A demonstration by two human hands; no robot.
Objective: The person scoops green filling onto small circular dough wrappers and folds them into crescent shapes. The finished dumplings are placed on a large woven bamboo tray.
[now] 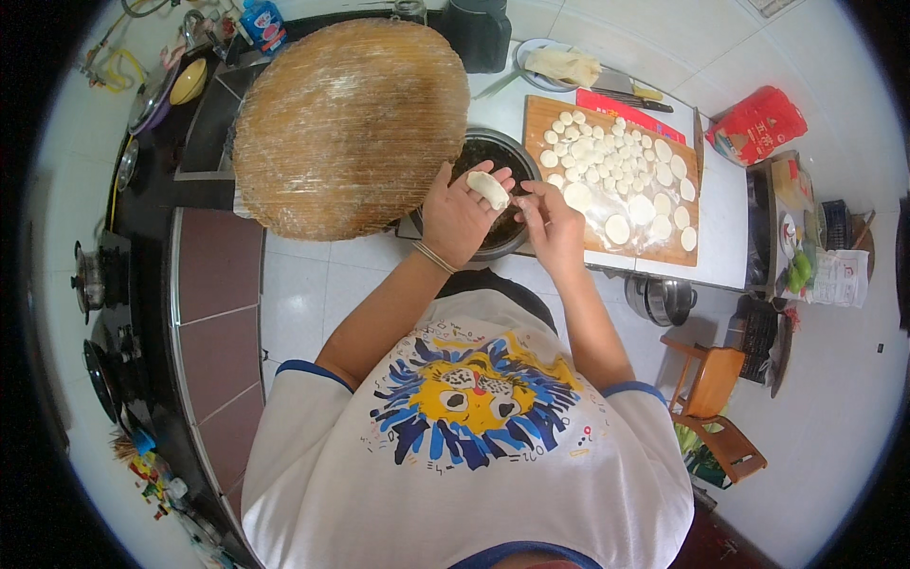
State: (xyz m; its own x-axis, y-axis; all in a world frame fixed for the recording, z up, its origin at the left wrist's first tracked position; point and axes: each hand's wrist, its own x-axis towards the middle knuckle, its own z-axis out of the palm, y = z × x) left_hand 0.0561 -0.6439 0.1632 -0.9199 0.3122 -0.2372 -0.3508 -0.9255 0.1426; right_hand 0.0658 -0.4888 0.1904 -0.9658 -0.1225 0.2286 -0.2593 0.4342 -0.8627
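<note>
Two bare hands meet over the near part of one round metal bowl (507, 136) of dark contents. The person's left hand (460, 216) is spread nearly flat, palm up, its fingers extended over the bowl's opening; one pale, plump dumpling (487, 190) lies across the fingers, supported rather than gripped. The right hand (557, 223) is at the bowl's near right edge, half curled, with thumb and forefinger close together and pointing toward the dumpling. Whether those fingertips touch it, or pinch anything between them, cannot be told.

Both elbows are bent, and the forearms slope inward toward the bowl from either side of the body. The left wrist, turned so the palm faces up, wears a thin bracelet (434, 257); the right hand shows mostly its back and thumb side.

To the right of the bowl lies one wooden board (540, 112), dusted with flour. It carries about eleven flat dough rounds (617, 229), mostly along its right and near parts, and several dozen small dough pieces (607, 156), packed too closely for an exact count. To the left of the bowl is one large round woven tray (351, 123) covered in clear film. Beyond the bowl, a little to its right, are one plate (528, 50) and, farther right, two knife handles, one yellow (648, 93) and one black (658, 106). Well to the bowl's right stands one red package (758, 126).
</note>
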